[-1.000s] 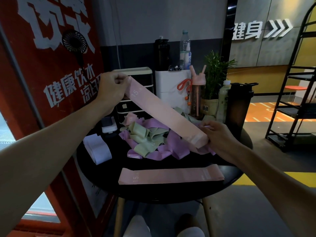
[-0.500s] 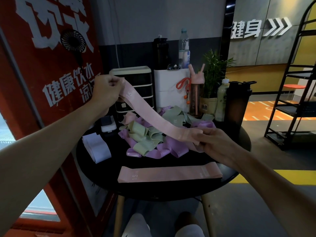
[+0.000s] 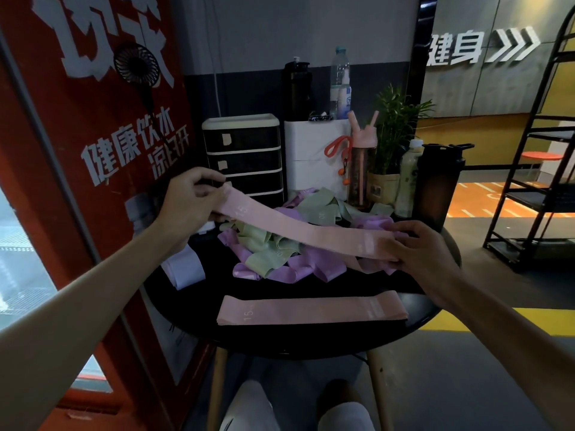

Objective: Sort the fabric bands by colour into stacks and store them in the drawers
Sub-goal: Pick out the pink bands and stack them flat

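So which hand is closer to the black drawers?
Left. The left hand pinches one end of the pink band right by the drawers, at their lower left corner. The right hand holds the other end off to the right, beside the band pile.

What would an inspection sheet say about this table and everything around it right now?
Surface: round black table, crowded at the back.
Job's things: held pink band stretched above the table; flat pink band near the front edge; tangled pile of green and purple bands; folded white band; drawer unit, drawers look shut.
Clutter: pink bottle, black shaker, potted plant, white box.
Grippers: left hand and right hand each pinch one end of the held pink band.
Cables: thin cord on the wall behind the drawer unit, faint.
Surroundings: red panel with a small fan; black shelving rack.
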Tool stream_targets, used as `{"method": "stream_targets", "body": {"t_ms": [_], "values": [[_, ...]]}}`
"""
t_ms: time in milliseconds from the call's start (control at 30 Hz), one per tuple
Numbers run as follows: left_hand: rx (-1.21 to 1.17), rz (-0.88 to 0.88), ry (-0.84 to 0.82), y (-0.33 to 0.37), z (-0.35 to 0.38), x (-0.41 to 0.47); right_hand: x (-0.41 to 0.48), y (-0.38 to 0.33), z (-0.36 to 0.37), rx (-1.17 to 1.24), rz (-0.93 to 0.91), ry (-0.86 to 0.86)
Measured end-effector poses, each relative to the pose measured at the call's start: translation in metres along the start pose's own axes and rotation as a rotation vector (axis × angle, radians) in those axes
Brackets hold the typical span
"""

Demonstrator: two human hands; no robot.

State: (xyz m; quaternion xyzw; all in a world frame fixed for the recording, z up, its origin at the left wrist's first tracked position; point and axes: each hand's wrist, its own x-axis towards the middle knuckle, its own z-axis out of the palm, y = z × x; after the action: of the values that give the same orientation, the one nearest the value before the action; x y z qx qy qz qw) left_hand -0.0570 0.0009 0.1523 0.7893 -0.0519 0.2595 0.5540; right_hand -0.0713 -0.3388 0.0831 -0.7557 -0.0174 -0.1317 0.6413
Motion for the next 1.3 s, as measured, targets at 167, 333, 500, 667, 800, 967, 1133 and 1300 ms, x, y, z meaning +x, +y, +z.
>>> {"method": "stream_targets", "body": {"t_ms": [167,333,500,667,800,967,1133,1300], "values": [[0.096,-0.016,-0.031,-0.038,0.001,-0.035,-0.012,0.019,-0.009,-0.091,-0.037,-0.046],[0.218,-0.013,-0.058,-0.075,0.003,-0.078,-0.02,0.053,-0.013,-0.247,-0.076,-0.024],[0.224,-0.033,-0.03,-0.093,0.007,-0.103,-0.031,0.072,-0.012,-0.261,-0.15,0.004],[0.209,-0.035,0.004,-0.1,0.013,-0.114,-0.036,0.083,-0.011,-0.323,-0.24,0.014],[0.217,-0.029,0.005,-0.112,0.012,-0.116,-0.037,0.091,-0.01,-0.351,-0.249,0.029],[0.229,-0.003,0.034,-0.118,0.014,-0.119,-0.039,0.094,-0.008,-0.428,-0.238,0.031],[0.248,-0.011,0.014,-0.118,0.015,-0.121,-0.045,0.091,-0.009,-0.519,-0.27,0.02],[0.307,0.027,-0.008,-0.113,0.015,-0.122,-0.047,0.088,-0.009,-0.511,-0.282,0.006]]}}
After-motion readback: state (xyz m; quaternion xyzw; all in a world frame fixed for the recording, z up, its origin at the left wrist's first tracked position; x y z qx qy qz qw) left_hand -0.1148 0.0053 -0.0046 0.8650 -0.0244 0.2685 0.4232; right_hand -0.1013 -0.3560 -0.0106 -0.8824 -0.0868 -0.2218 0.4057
